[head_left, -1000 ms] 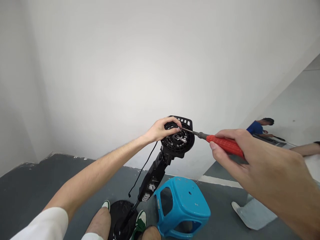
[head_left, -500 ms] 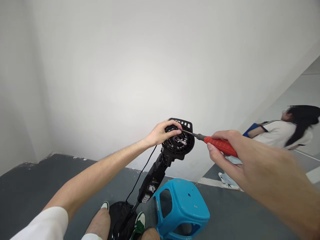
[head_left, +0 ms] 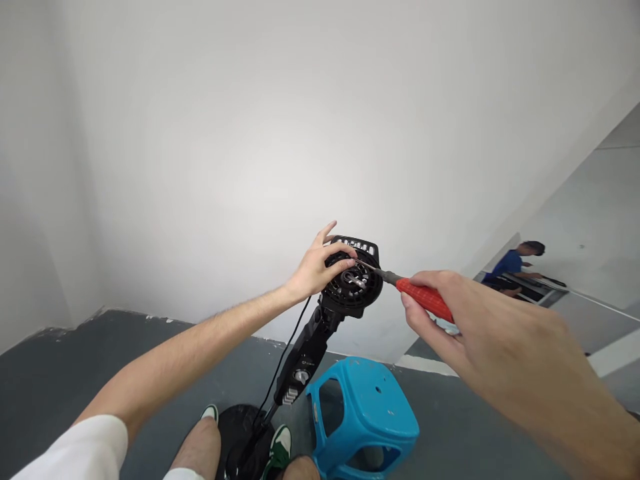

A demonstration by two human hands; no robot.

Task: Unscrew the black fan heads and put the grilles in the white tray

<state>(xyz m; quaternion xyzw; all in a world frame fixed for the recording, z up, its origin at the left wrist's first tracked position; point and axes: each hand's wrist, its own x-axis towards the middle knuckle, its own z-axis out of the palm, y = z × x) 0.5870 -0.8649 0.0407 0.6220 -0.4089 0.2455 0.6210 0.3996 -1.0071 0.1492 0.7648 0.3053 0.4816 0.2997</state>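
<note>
A black fan body [head_left: 306, 360] stands on a round black base, its round motor housing [head_left: 367, 297] facing up without a blade or front grille. My right hand [head_left: 480, 320] holds a screwdriver by its red handle [head_left: 425, 299], the shaft pointing left to the upper part of the housing. At the shaft's tip, my left hand [head_left: 316, 268] pinches with thumb and forefinger, its other fingers partly raised. Whatever small piece may be between those fingertips is too small to make out. A metal shaft sticks out from the housing's centre.
A blue plastic stool [head_left: 383, 400] stands right of the fan's stem. My feet are either side of the base [head_left: 235, 427]. A black cord runs down left of the stem. A pale wall [head_left: 225, 167] rises behind. At the far right, a person in blue [head_left: 510, 263] bends over a surface.
The screwdriver and my right hand have shifted slightly left, along with the fan head. A finger of my left hand has lifted. The person in white has gone from view; one in blue shows.
</note>
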